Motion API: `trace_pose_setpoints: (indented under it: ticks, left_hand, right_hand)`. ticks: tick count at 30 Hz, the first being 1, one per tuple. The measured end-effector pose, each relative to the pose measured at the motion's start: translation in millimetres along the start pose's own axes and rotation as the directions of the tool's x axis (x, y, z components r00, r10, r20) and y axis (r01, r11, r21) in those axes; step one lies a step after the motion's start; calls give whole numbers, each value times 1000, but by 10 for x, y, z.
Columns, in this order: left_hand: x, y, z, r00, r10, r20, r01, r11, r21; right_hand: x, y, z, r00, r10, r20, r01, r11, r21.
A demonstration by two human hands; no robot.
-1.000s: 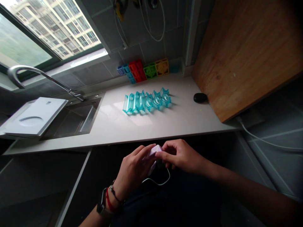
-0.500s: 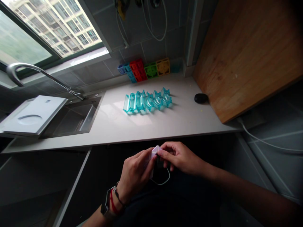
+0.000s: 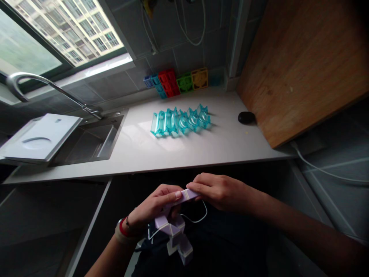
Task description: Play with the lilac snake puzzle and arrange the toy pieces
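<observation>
Both my hands hold a pale purple chain of linked wedge blocks (image 3: 175, 227) below the counter's front edge. My left hand (image 3: 152, 207) grips its upper part with fingers curled round it. My right hand (image 3: 219, 190) pinches the top segment from the right. The lower segments hang down and zigzag under my left hand. A thin white cord (image 3: 198, 215) loops beneath the hands. My left wrist wears a watch and a red band.
On the white counter (image 3: 201, 148) lies a row of clear teal blocks (image 3: 180, 122), with coloured blocks (image 3: 175, 82) against the tiled wall and a small black object (image 3: 246, 117) on the right. A sink (image 3: 86, 142) with tap and white board (image 3: 40, 136) sits left; a wooden board (image 3: 296, 65) leans right.
The purple piece was a compact folded lump between my fingers; it has since unfolded, and its lower segments hang below my left hand. Both hands stay below the counter edge.
</observation>
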State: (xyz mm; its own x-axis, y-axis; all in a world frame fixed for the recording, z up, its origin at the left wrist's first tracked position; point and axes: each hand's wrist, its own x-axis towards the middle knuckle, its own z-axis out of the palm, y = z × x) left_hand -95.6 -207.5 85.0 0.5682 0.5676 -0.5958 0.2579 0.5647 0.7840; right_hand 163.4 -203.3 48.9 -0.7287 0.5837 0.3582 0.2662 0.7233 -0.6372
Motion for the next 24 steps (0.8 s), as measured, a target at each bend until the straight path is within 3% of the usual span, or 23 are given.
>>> trace_pose_setpoints:
  ticks: [4, 7, 9, 13, 17, 21, 24]
  left_hand:
    - [86, -38, -45, 996, -35, 76, 40, 997, -68]
    - [150, -1, 21, 996, 40, 77, -30, 992, -123]
    - [175, 40, 63, 994, 105, 13, -101, 978, -182]
    - [194, 79, 102, 964, 231, -133, -260, 925, -276]
    - [247, 38, 180, 959, 237, -155, -275, 908, -316]
    - [286, 17, 262, 957, 208, -202, -263, 915, -306]
    - [245, 31, 266, 965, 204, -167, -246, 925, -291]
  right_hand:
    - [21, 1, -26, 994, 110, -17, -104, 968, 227]
    - [29, 26, -29, 968, 230, -100, -174, 904, 391]
    - [24, 44, -43, 947, 270, -176, -168, 879, 446]
    - [5, 67, -84, 863, 327, -385, -128, 879, 459]
    - [5, 63, -74, 797, 333, -503, -119, 904, 411]
    - [22, 64, -58, 852, 322, -413, -94, 870, 484]
    - [19, 86, -82, 900, 307, -310, -65, 796, 601]
